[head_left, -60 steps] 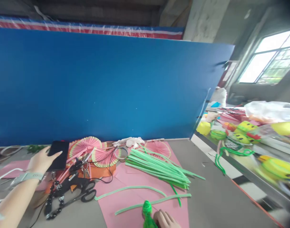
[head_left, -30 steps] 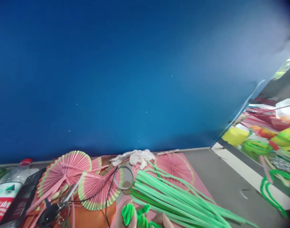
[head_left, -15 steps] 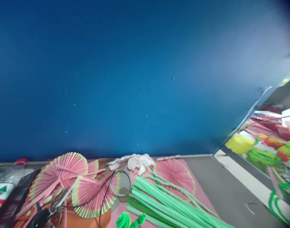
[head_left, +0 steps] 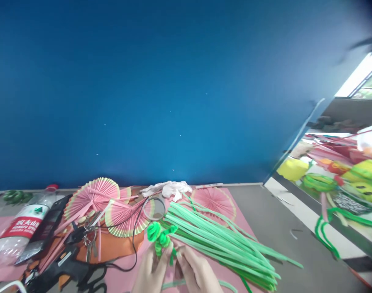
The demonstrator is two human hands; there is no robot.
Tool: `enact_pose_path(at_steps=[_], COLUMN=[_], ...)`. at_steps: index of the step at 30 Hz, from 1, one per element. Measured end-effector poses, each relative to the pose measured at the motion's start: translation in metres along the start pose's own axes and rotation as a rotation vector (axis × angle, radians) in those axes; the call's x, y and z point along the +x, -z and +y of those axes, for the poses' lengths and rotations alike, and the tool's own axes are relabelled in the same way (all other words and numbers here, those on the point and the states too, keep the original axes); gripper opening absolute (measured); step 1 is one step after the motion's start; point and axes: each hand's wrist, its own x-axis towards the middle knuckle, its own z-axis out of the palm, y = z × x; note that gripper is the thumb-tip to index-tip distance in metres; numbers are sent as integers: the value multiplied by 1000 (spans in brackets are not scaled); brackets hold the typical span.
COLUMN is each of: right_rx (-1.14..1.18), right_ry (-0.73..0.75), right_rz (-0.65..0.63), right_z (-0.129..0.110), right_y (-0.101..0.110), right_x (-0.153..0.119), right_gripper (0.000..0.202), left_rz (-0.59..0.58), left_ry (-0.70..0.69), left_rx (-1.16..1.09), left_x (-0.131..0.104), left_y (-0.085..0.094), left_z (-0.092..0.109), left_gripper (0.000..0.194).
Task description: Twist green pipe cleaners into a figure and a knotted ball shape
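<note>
My left hand (head_left: 153, 270) pinches the coil (head_left: 163, 241); right hand (head_left: 201, 272) bent near its tail (head_left: 172, 257), pinch unclear. Over-squeezing could flatten loops.

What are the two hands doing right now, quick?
Left hand: closed, pinching the curly green pipe-cleaner shape.
Right hand: fingers bent in beside it; whether it grips anything, I can't tell.

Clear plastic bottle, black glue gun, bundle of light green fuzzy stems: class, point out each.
Clear plastic bottle (head_left: 23, 226): head view, red label band.
Black glue gun (head_left: 53, 272): head view, main body.
Bundle of light green fuzzy stems (head_left: 218, 239): head view, its middle.
</note>
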Motion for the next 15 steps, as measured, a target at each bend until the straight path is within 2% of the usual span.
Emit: enact_pose_path(at_steps=[3, 6, 7, 9, 11, 12, 15], right_rx=[-303, -665, -777, -836, -877, -907, -1006], right_ry=[86, 232, 252, 265, 250, 226, 136], right_rz=[-113, -363, -407, -407, -375, -346, -208], right_z=[-7, -9, -9, -7, -3, 0, -1], right_y=[5, -17, -28, -46, -49, -44, -10], right_x=[5, 12, 15, 20, 24, 25, 26], right_gripper=[16, 30, 33, 23, 11, 6, 11], left_rz=[13, 35, 45, 59, 87, 111, 127], left_ry=[-41, -32, -34, -43, -61, -69, -58], left_rx=[-21, -121, -129, -112, -102, -108, -180], left_x=[11, 13, 11, 6, 1, -1, -1], left_y=[11, 22, 24, 28, 28, 27, 21], left_z=[12, 17, 16, 10, 2, -3, -14], left_gripper=[34, 32, 30, 26, 23, 23, 25])
